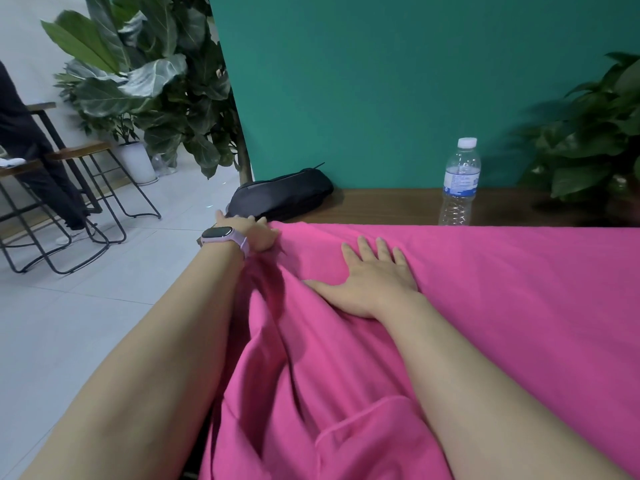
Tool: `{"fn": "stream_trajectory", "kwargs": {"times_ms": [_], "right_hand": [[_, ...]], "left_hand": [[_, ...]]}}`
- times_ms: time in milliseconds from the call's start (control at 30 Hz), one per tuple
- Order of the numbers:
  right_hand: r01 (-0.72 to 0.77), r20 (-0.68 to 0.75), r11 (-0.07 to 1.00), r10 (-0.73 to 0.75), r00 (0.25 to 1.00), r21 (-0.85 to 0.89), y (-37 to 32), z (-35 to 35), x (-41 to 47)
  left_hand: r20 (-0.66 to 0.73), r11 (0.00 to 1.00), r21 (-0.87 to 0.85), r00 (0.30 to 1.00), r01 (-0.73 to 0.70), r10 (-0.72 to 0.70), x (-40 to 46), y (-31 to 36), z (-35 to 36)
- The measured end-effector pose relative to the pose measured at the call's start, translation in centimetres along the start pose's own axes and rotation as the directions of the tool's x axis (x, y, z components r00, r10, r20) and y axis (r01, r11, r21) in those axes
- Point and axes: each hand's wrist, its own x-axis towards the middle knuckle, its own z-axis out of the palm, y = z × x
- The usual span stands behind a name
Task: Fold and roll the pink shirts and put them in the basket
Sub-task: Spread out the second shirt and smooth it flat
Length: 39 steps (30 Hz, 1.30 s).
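Observation:
A bright pink shirt (502,306) lies spread over most of the wooden table (391,206), wrinkled along its left side, with a folded flap near the bottom middle. My left hand (258,233), with a pink watch on its wrist, grips the shirt's far left corner at the table's edge. My right hand (370,275) lies flat on the cloth with fingers spread, pressing it down just right of the left hand. No basket is in view.
A black pouch (280,195) lies on the table's far left corner. A clear water bottle (459,183) stands behind the shirt. A green wall panel backs the table, plants stand at both sides. Stools and a seated person are on the left floor.

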Motion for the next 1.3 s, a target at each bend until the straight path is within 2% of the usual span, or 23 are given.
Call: {"fn": "stream_trajectory", "kwargs": {"times_ms": [33,67,133,167,200,267,333,367,433,467,500,567,633,700,767,867,933,1033,1067,1167,1300], "right_hand": [[0.007,-0.002,1.0,-0.007,1.0,0.002,0.1,0.1,0.0],[0.015,0.003,1.0,-0.015,1.0,0.015,0.2,0.1,0.0],[0.042,0.008,0.997,-0.043,0.999,0.058,0.6,-0.2,0.2],[0.058,-0.021,0.993,-0.056,0.998,0.099,0.8,-0.4,0.2],[0.067,-0.079,0.983,-0.054,0.995,0.168,1.0,-0.7,0.1],[0.071,-0.226,0.941,0.006,0.974,0.331,1.1,-1.1,-0.7],[0.058,-0.264,0.923,0.048,0.963,0.381,0.7,-1.5,-2.4],[0.048,-0.223,0.933,0.035,0.974,0.357,0.5,-1.8,-3.5],[0.039,-0.043,0.949,-0.027,0.999,0.314,0.4,-2.5,-6.4],[0.052,0.047,0.954,-0.069,0.996,0.296,0.6,-3.0,-8.2],[0.08,0.107,0.957,-0.114,0.988,0.28,1.1,-3.6,-10.2],[0.151,0.135,0.958,-0.187,0.973,0.242,2.7,-4.6,-15.0],[0.185,0.108,0.961,-0.21,0.972,0.206,5.1,-5.1,-20.6],[0.182,0.057,0.971,-0.192,0.98,0.155,8.1,-5.2,-26.4],[0.129,0.012,0.986,-0.131,0.991,0.104,11.5,-5.0,-31.2],[-0.038,-0.017,0.999,0.039,0.999,0.039,15.2,-4.4,-36.3],[-0.11,-0.109,0.993,0.115,0.987,0.052,16.4,-3.6,-39.0],[-0.092,-0.37,0.983,0.145,0.918,0.156,17.0,-1.9,-42.0],[-0.091,-0.405,0.985,0.144,0.903,0.145,16.9,-1.7,-42.7],[-0.097,-0.37,0.991,0.124,0.921,0.092,16.7,-1.6,-43.6],[-0.116,-0.326,0.988,0.144,0.934,0.103,16.7,-1.0,-45.1]], "left_hand": [[-0.038,0.999,-0.031,0.999,-0.023,0.022,-1.0,-0.1,-1.1],[-0.07,0.987,-0.131,0.994,-0.092,0.083,-2.3,0.2,-2.6],[-0.062,0.87,-0.453,0.981,-0.193,0.185,-5.8,1.5,-5.3],[-0.042,0.808,-0.555,0.977,-0.198,0.21,-8.1,2.6,-5.9],[-0.019,0.792,-0.574,0.97,-0.209,0.243,-10.6,3.7,-5.9],[0.018,0.831,-0.509,0.963,-0.223,0.27,-15.2,5.3,-3.5],[0.02,0.875,-0.429,0.966,-0.226,0.259,-19.6,5.2,0.7],[-0.019,0.874,-0.417,0.964,-0.247,0.264,-21.4,4.5,2.5],[-0.133,0.842,-0.457,0.958,-0.286,0.254,-24.0,2.0,5.1],[-0.143,0.841,-0.466,0.962,-0.273,0.233,-24.9,0.4,5.8],[-0.112,0.852,-0.465,0.971,-0.239,0.21,-25.7,-1.1,6.1],[-0.045,0.868,-0.453,0.978,-0.202,0.204,-27.3,-3.5,5.9],[-0.084,0.833,-0.49,0.965,-0.256,0.247,-30.1,-4.0,4.1],[-0.218,0.694,-0.635,0.941,-0.339,0.26,-33.6,-2.3,2.3],[-0.245,0.604,-0.709,0.93,-0.365,0.274,-37.0,0.8,1.0],[-0.227,0.699,-0.613,0.93,-0.368,0.29,-40.8,5.3,0.8],[-0.327,0.723,-0.569,0.914,-0.392,0.239,-42.7,7.2,1.7],[-0.525,0.705,-0.536,0.837,-0.464,0.152,-44.5,8.2,4.1],[-0.566,0.72,-0.499,0.811,-0.482,0.151,-44.9,8.3,5.0],[-0.618,0.763,-0.373,0.755,-0.527,0.22,-45.5,8.3,6.1],[-0.515,0.723,-0.377,0.78,-0.579,0.355,-47.5,8.1,6.8]]}}
